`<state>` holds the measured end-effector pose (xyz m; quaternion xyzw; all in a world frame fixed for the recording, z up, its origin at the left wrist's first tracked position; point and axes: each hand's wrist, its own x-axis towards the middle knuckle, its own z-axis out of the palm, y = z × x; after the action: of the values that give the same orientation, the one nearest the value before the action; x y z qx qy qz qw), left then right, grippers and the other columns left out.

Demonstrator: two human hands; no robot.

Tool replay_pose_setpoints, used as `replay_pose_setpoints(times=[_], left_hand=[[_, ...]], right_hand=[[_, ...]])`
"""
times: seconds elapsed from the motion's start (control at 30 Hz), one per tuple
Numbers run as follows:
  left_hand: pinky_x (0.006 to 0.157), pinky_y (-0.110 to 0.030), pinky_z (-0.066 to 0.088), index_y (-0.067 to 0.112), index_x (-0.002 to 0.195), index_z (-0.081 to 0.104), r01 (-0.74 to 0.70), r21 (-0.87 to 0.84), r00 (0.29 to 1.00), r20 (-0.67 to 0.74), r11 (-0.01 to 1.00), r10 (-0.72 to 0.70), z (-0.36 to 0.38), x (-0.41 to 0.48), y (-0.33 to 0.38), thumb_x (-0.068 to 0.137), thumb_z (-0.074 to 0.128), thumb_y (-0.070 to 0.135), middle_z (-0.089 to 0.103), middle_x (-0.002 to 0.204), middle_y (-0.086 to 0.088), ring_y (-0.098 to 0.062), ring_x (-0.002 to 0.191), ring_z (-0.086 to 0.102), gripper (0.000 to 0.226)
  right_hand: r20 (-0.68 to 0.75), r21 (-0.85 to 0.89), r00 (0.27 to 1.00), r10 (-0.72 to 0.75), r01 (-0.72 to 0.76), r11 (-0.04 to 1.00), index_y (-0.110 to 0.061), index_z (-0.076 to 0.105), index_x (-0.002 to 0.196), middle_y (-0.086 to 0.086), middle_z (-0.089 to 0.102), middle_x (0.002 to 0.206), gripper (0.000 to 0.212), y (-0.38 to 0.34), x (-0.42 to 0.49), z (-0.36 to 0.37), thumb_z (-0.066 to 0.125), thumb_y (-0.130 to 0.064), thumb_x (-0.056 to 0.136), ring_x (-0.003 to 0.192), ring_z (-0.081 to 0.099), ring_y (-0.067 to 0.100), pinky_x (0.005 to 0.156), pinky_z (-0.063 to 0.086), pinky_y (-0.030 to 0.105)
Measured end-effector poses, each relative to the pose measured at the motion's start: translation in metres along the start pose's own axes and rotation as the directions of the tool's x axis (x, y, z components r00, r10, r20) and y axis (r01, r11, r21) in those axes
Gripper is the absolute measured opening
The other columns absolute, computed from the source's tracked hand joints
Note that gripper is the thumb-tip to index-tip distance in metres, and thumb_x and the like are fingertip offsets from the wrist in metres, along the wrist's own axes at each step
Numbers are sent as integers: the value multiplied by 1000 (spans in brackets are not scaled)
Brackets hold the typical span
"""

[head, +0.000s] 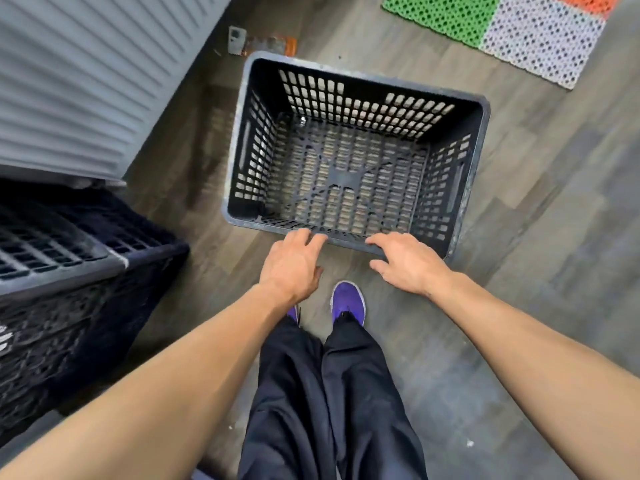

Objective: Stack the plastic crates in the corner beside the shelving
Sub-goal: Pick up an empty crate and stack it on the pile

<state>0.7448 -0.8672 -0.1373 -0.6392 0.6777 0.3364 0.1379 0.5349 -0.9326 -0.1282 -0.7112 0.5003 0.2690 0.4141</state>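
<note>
I'm looking straight down at 1 dark crate (356,157) standing upright and empty on the wood-look floor (540,216), its open top facing me and the slatted bottom plain to see. My left hand (291,268) reaches to the crate's near rim with fingers (317,241) spread and loosely curled, the tips touching or just over the rim edge; it has not closed on anything. My right hand (407,263) is beside it on the same near rim, fingers likewise apart and lightly bent, fingertips at the rim, thumb hanging free below; I cannot tell whether it presses on the plastic or only rests above it. Both forearms run in from the bottom corners of the view. Between them I see black trousers (332,403) and 2 purple shoes (348,301) just short of the crate. At the left edge sits a stack of dark crates (69,271), blurred, well apart from the one under my hands; how many are in it I cannot tell. Behind that stack is a grey ribbed panel (79,81). At the far right corner of the floor lies a perforated mat (502,32) in green, white and orange tiles. A small grey object (237,39) and some orange-trimmed packaging (273,46) lie on the floor just past the crate's far left corner.
</note>
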Motion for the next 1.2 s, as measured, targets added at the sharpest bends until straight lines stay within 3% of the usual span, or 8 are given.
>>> replay_pose_setpoints(times=[0.2, 0.37, 0.67, 0.83, 1.0, 1.2], left_hand=[[107, -42, 34, 19, 139, 41, -42, 71, 998, -47, 997, 45, 16, 41, -23, 84, 63, 28, 48, 132, -5, -25, 128, 38, 60], [114, -48, 23, 25, 142, 39, -10, 118, 996, 90, 993, 0, 34, 64, -42, 91, 56, 36, 51, 133, -2, -25, 130, 41, 55], [95, -44, 41, 34, 136, 48, -32, 128, 985, 174, 991, 10, 53, 96, -62, 91, 52, 30, 55, 129, 2, -26, 119, 53, 46], [90, -42, 46, 41, 137, 47, -31, 176, 977, 214, 984, -7, 60, 114, -63, 91, 53, 24, 47, 133, -1, -29, 121, 48, 49], [85, -37, 49, 47, 138, 46, -64, 235, 989, 142, 970, 30, 56, 107, -61, 93, 45, 16, 65, 123, -3, -31, 108, 63, 55], [74, -34, 43, 35, 122, 59, -36, 266, 998, 57, 963, 22, 26, 96, -48, 91, 47, 13, 69, 110, -5, -33, 100, 64, 40]], right_hand=[[-16, 21, 998, 65, -65, 998, -27, 37, 146, 5, 47, 143, 51, 13, 24, 22, 50, -35, 97, 133, 35, 26, 101, 41, 45], [-64, 17, 995, 80, -79, 997, -27, 36, 147, 5, 48, 142, 54, 12, 49, 41, 51, -37, 97, 131, 35, 28, 104, 38, 44], [2, 20, 993, 117, -117, 993, -31, 38, 147, 4, 46, 144, 54, 15, 98, 71, 54, -35, 96, 131, 40, 28, 105, 38, 43], [-48, -54, 990, 131, -133, 990, -33, 43, 143, 1, 42, 141, 51, 18, 108, 81, 57, -33, 95, 128, 36, 27, 95, 43, 45], [-123, -117, 987, 103, -118, 986, -35, 44, 143, 3, 61, 130, 50, 15, 99, 83, 51, -25, 95, 117, 56, 32, 92, 48, 44], [-188, -140, 978, 93, -121, 983, -37, 52, 136, 4, 67, 121, 44, 12, 82, 53, 51, -30, 93, 113, 59, 32, 91, 45, 41]])
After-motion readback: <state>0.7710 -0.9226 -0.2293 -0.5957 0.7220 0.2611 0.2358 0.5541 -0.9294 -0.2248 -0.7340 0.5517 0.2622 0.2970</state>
